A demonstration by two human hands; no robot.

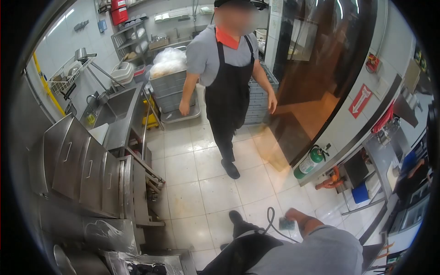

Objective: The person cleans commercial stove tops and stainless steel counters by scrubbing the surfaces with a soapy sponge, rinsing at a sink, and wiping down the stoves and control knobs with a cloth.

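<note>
At the bottom, my right hand [294, 214] hangs beside my body with its fingers closed at a small square grey-green pad [287, 223]. A thin dark cord [270, 215] loops to the left of this hand. My grey sleeve [332, 243] and dark apron [238, 252] fill the lower edge. My left hand is out of view.
Ahead stands a co-worker [229, 78] in a black apron. At left are a steel sink [114, 112] and metal drawers [68, 156]. Grey bins [169, 91] stand behind. A green extinguisher [309, 162] is by the right wall, near a dark glass door [316, 73].
</note>
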